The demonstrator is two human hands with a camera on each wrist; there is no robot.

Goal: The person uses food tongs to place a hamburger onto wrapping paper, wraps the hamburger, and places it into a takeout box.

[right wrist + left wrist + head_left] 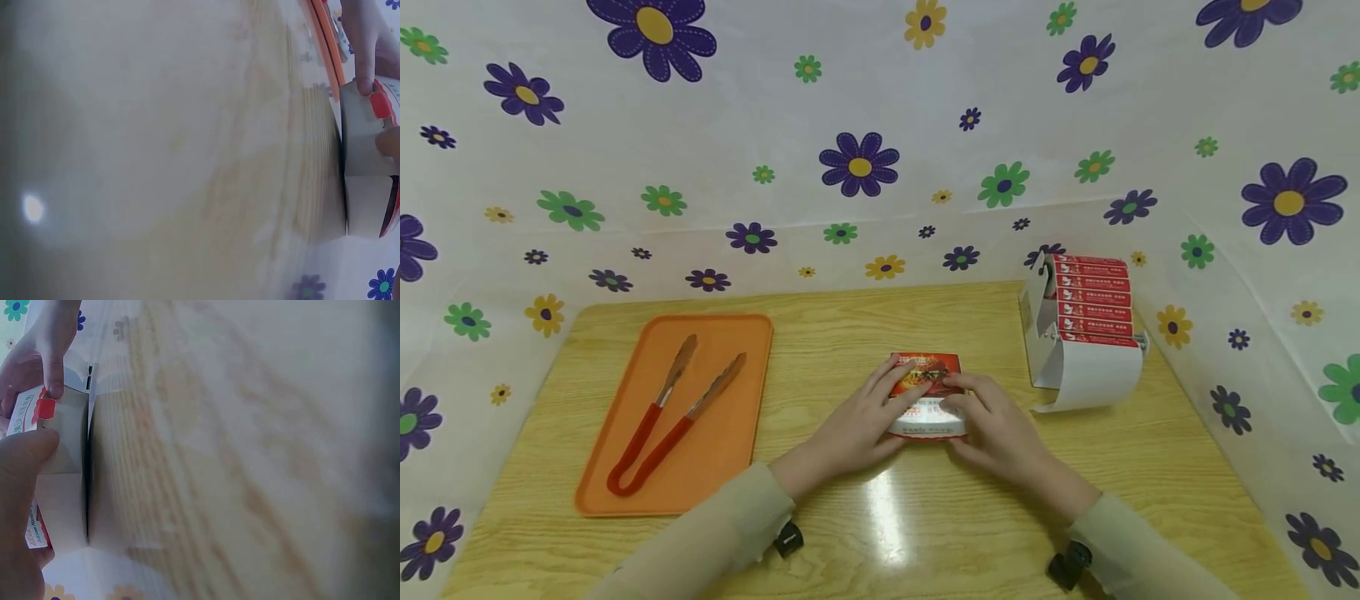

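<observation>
A small burger box (927, 412) with a red and white printed lid sits on the wooden table, a burger picture on its top. My left hand (859, 421) grips its left side, fingers across the lid and thumb at the near wall. From the right, my right hand (1000, 425) holds it with fingertips on the lid and thumb low at the front. In the left wrist view both thumbs press the pale front wall (65, 447) beside a red tab (45, 409). The lid looks closed; the box's inside is hidden.
At the left lies an orange tray (715, 467) with red-handled tongs (651, 450) on it. A label dispenser (1037, 354) with a roll of red labels (1093, 304) and a hanging white strip (1097, 375) stands at the back right. Flower-patterned cloth (737, 125) encloses the table.
</observation>
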